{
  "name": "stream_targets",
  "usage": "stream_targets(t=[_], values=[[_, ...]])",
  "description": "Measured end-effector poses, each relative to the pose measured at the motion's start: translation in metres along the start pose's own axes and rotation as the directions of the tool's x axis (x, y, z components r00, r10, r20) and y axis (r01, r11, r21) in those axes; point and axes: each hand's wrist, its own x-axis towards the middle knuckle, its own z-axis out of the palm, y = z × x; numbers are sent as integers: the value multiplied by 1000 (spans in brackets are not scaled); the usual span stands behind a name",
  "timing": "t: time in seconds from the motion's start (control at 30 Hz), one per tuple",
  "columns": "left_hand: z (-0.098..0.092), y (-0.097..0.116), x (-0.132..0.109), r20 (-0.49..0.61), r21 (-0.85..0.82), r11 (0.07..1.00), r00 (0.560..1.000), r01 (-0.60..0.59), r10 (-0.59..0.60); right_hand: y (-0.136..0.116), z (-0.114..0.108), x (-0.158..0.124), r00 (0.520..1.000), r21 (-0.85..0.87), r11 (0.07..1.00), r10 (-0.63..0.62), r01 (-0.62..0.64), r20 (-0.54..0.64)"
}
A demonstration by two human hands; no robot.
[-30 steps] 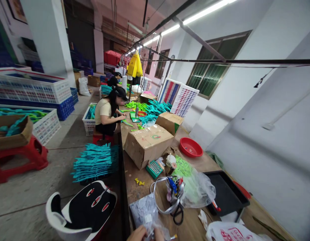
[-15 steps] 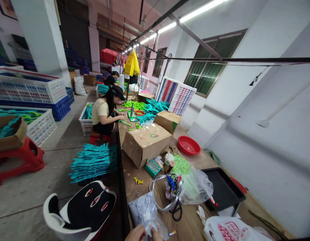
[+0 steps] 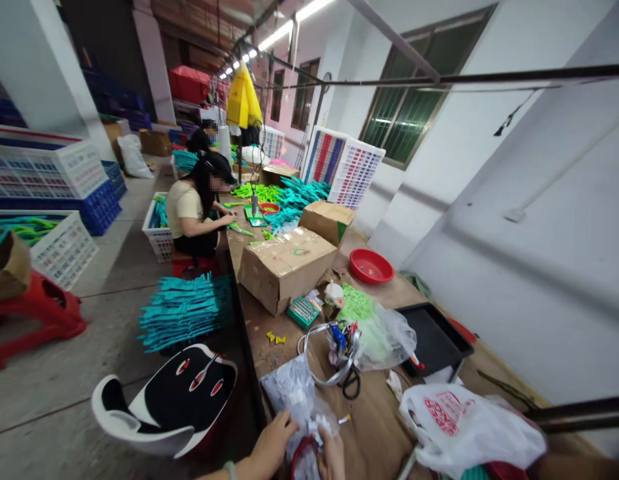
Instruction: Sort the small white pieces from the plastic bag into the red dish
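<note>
A clear plastic bag of small greyish pieces [image 3: 291,389] lies at the table's near left edge. My left hand [image 3: 275,437], with a pale band at the wrist, rests on the bag's left side, its fingers bent against the plastic. On the other side my right hand [image 3: 331,451] has its fingers closed around the bag's crumpled mouth, where whitish material shows. Between my hands is a red rim [image 3: 300,455], partly hidden by the plastic. Black-handled scissors [image 3: 351,384] and a coil of silvery strap [image 3: 309,347] lie just beyond.
Cardboard boxes [image 3: 288,263], a red basin [image 3: 371,266], a black tray [image 3: 433,340] and a white carrier bag [image 3: 464,423] stand on the table. A black-and-white chair [image 3: 169,407] is at left. A person [image 3: 189,213] sits farther along the table.
The view has tilted down, showing more of both hands and the red rim between them. My hands are now farther apart at the bag's mouth.
</note>
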Motion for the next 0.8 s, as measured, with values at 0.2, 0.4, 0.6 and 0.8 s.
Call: stream_targets(t=[0.2,0.4,0.6,0.8], values=[[8,-19,-5,-12,12,993,993,113,-113,13,-30,-18,987,83,985,156,-151,-49],[6,-34,-5,-56,7,984,983,177,-177,18,-56,-35,983,35,988,153,-151,-100],[7,-47,-16,-70,-21,981,978,194,-196,37,-56,-36,984,-106,987,101,-117,-149],[15,-70,-23,-54,-78,978,979,194,-198,69,-62,-29,987,-372,921,61,-113,-149]])
